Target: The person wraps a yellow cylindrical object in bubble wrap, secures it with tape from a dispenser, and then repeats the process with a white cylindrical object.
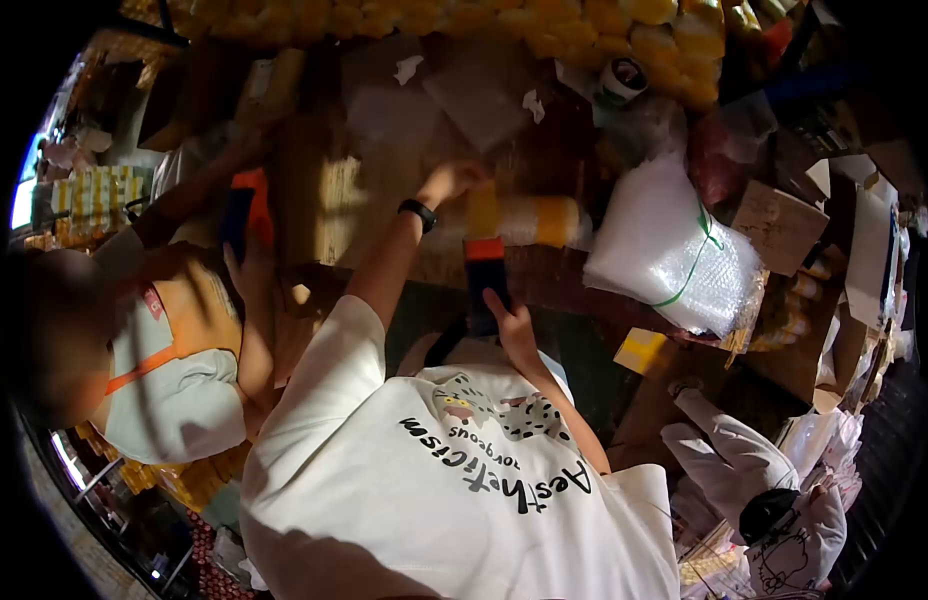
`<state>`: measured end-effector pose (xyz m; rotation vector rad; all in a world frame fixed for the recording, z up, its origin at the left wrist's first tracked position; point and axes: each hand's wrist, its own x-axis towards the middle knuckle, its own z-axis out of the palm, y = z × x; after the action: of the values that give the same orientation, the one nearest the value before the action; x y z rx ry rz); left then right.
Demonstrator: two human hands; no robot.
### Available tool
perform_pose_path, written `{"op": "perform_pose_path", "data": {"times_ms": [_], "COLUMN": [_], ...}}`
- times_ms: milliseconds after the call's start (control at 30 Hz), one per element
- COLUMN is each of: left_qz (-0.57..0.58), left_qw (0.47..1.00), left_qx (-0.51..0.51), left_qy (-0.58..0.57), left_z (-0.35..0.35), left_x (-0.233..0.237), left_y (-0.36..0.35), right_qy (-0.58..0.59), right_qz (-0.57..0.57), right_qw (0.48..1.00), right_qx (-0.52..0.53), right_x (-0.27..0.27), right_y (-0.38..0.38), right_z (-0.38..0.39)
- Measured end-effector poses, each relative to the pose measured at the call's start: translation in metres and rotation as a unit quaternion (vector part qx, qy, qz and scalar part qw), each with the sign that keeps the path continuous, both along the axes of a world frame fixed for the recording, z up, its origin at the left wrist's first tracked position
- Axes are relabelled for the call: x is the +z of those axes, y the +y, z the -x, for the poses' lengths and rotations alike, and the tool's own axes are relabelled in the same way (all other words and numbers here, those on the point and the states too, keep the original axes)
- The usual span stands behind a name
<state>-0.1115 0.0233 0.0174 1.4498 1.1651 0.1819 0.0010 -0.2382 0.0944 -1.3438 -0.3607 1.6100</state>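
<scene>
My right hand (516, 328) grips a narrow box (487, 290), dark blue with an orange end, close in front of my body. My left hand (454, 182), below a dark wristband, reaches over the worktable (394, 110); its fingers are blurred and dim. Just right of those fingers is a yellow piece (481, 212), next to a long yellow-and-whitish wrapped bundle (549, 221) lying crosswise. I cannot tell whether the left fingers hold anything.
A stack of bubble wrap (674, 250) tied with green string lies to the right. On the left a co-worker holds another blue-and-orange box (249, 212). Yellow packages (584, 25) line the far edge. Another person (749, 465) is at lower right, near cardboard boxes (781, 225).
</scene>
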Motion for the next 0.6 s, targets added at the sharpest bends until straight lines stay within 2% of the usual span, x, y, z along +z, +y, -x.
{"op": "perform_pose_path", "data": {"times_ms": [33, 100, 133, 167, 233, 267, 300, 367, 433, 500, 533, 567, 600], "left_qz": [-0.009, -0.021, 0.029, 0.022, 0.009, -0.2, -0.398, -0.521, -0.4, -0.237, -0.33, -0.413, -0.428], "left_qw": [1.0, 0.998, 0.998, 0.999, 0.998, 0.968, 0.883, 0.804, 0.893, 0.959, 0.916, 0.846, 0.841], "left_qx": [-0.017, -0.049, 0.01, 0.019, 0.038, -0.006, -0.05, -0.111, -0.148, -0.144, -0.221, -0.291, -0.275], "left_qy": [-0.014, -0.04, -0.05, -0.015, 0.055, 0.154, 0.244, 0.264, 0.145, -0.056, 0.058, 0.169, 0.183], "left_z": [0.005, 0.011, 0.012, 0.01, 0.002, 0.005, 0.009, 0.019, 0.041, 0.053, 0.053, 0.051, 0.052], "left_x": [-0.007, -0.014, -0.016, -0.017, 0.013, 0.02, 0.024, 0.021, 0.004, 0.001, 0.012, 0.021, 0.005], "left_y": [0.0, -0.007, -0.014, -0.018, -0.028, -0.035, -0.039, -0.036, -0.032, -0.067, -0.081, -0.087, -0.09], "right_qy": [-0.05, -0.058, -0.016, 0.025, -0.129, -0.206, -0.187, -0.151, -0.177, -0.193, -0.198, -0.202, -0.213], "right_qz": [-0.02, 0.0, 0.035, 0.069, -0.002, -0.04, -0.029, -0.008, -0.014, 0.009, 0.035, 0.06, 0.034], "right_qw": [0.999, 0.998, 0.999, 0.997, 0.991, 0.977, 0.982, 0.988, 0.984, 0.981, 0.979, 0.975, 0.975], "right_qx": [0.0, 0.002, 0.002, 0.001, 0.021, 0.031, 0.031, 0.032, 0.015, 0.027, 0.046, 0.065, 0.062], "right_x": [-0.033, -0.036, -0.032, -0.028, -0.071, -0.086, -0.082, -0.074, -0.09, -0.091, -0.071, -0.06, -0.066], "right_y": [-0.007, -0.009, -0.007, -0.003, -0.002, -0.004, -0.002, 0.004, 0.005, 0.005, 0.013, 0.019, 0.019], "right_z": [0.007, 0.012, 0.009, 0.007, 0.008, 0.01, 0.01, 0.009, 0.011, 0.011, 0.008, 0.007, 0.006]}}
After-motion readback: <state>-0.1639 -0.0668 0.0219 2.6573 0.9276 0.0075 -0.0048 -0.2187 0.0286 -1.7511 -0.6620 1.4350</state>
